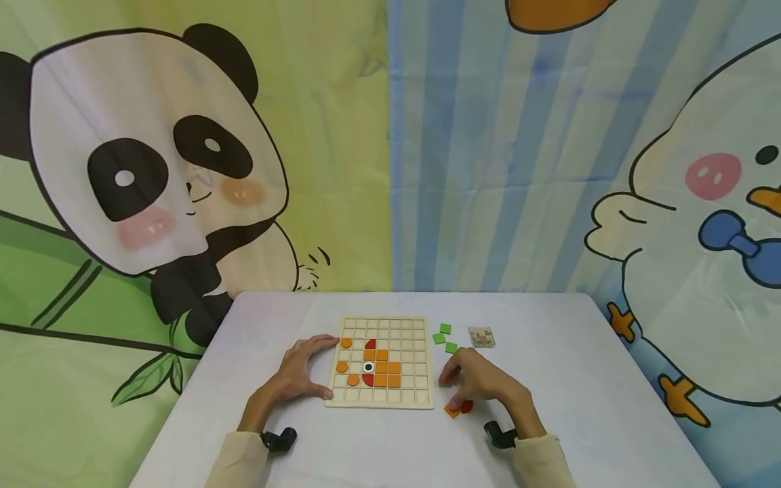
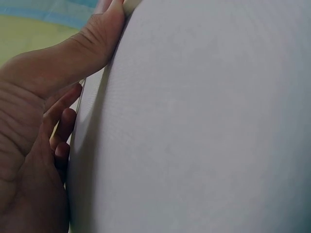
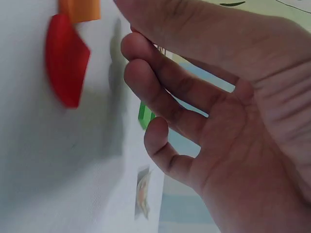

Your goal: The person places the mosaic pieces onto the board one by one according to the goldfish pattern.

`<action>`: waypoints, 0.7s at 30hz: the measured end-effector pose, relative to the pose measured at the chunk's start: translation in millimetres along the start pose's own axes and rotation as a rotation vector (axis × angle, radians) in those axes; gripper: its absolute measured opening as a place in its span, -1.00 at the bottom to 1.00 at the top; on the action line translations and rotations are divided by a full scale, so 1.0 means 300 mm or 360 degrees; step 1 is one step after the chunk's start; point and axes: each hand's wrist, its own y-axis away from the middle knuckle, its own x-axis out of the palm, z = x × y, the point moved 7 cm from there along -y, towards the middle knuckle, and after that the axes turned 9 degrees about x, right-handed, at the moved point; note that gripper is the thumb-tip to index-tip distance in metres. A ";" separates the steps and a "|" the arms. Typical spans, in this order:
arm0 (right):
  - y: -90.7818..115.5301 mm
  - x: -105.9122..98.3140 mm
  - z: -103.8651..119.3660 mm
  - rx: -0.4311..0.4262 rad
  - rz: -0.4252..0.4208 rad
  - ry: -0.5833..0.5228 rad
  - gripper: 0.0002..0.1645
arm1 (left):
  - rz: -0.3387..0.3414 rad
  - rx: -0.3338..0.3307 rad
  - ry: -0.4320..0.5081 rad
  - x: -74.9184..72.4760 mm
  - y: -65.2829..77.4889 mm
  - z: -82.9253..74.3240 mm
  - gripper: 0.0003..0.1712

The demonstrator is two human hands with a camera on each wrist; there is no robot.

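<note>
A pale wooden grid board (image 1: 411,339) lies on the table with orange squares (image 1: 381,381), orange discs (image 1: 346,343), red curved pieces (image 1: 371,344) and an eye tile (image 1: 369,367) in its cells. My left hand (image 1: 299,369) rests along its left edge, thumb by the near corner and fingers farther up, spread apart. Right of the board, my right hand (image 1: 478,375) hovers with loosely bent fingers. Its thumb is close to a loose orange tile (image 1: 452,412); contact is unclear. A loose red piece (image 3: 67,60) lies beside that tile. Nothing shows in the right palm.
Several green square tiles (image 1: 439,338) lie beyond my right hand, beside the board's far right side. A small packet with a patterned picture (image 1: 482,337) sits farther right. The white table (image 1: 366,447) meets a printed cartoon curtain (image 1: 342,169) at the back.
</note>
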 end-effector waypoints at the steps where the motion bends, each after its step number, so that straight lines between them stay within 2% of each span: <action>1: 0.009 0.003 -0.005 -0.0006 0.0010 -0.0004 -0.55 | 0.0008 -0.0013 -0.0004 0.004 0.000 0.004 0.37; 7: 0.042 0.026 -0.026 -0.0036 0.0047 -0.0007 -0.52 | 0.0048 -0.0111 0.0017 0.019 0.003 0.021 0.39; 15: 0.040 0.046 -0.035 -0.0087 0.0014 0.0012 -0.65 | 0.0053 -0.0095 0.0022 0.028 -0.001 0.026 0.40; 21: 0.025 0.042 -0.035 -0.0070 -0.0109 0.0083 -0.73 | 0.0029 -0.0080 0.0025 0.018 -0.005 0.017 0.39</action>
